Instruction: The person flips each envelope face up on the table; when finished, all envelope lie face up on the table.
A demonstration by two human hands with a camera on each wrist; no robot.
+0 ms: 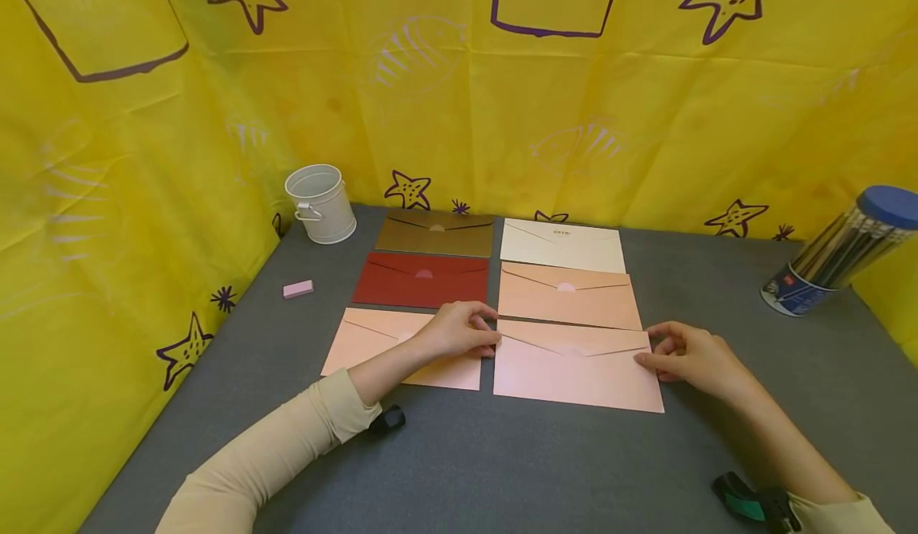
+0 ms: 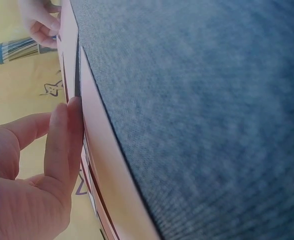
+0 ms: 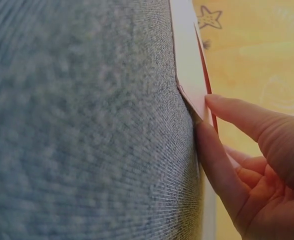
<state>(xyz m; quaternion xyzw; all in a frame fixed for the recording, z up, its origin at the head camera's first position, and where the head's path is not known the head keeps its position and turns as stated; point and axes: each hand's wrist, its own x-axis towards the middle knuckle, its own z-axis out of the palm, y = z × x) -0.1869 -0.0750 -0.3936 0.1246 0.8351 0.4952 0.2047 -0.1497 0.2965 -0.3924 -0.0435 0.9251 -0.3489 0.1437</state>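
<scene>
Six envelopes lie flap side up in two columns. At the front right is a pink envelope (image 1: 574,378); my right hand (image 1: 692,360) pinches its right edge, thumb on top, and the right wrist view shows that edge slightly raised. My left hand (image 1: 457,331) touches its left edge with nearly straight fingertips (image 2: 73,112), reaching across a light peach envelope (image 1: 351,351). Behind these lie a red envelope (image 1: 387,284) on the left and a peach envelope (image 1: 545,303) on the right. A gold envelope (image 1: 405,235) and a cream envelope (image 1: 531,245) form the back row.
A white metal bucket (image 1: 326,207) stands at the back left, with a small pink eraser (image 1: 297,288) in front of it. On the right stands a blue-lidded tub of pencils (image 1: 835,251). A yellow patterned cloth (image 1: 459,119) hangs behind the grey table (image 1: 502,470).
</scene>
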